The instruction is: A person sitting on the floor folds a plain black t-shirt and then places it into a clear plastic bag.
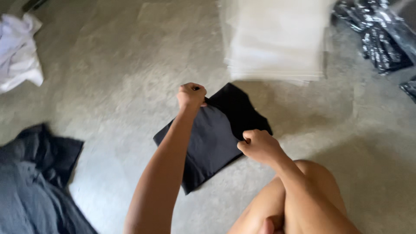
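Note:
A folded black garment [216, 138] lies flat on the grey concrete floor in the middle of the view. My left hand [191, 95] is closed on its far left edge. My right hand [260, 145] is closed on its near right edge. Both fists pinch the cloth. My bare knee [303, 190] shows at the lower right, under my right forearm.
A stack of clear plastic bags [275, 41] lies at the top centre. Black garments packed in shiny bags [381, 34] sit at the top right. A white cloth [17, 52] lies at the upper left, and a heap of dark grey garments [34, 182] at the lower left.

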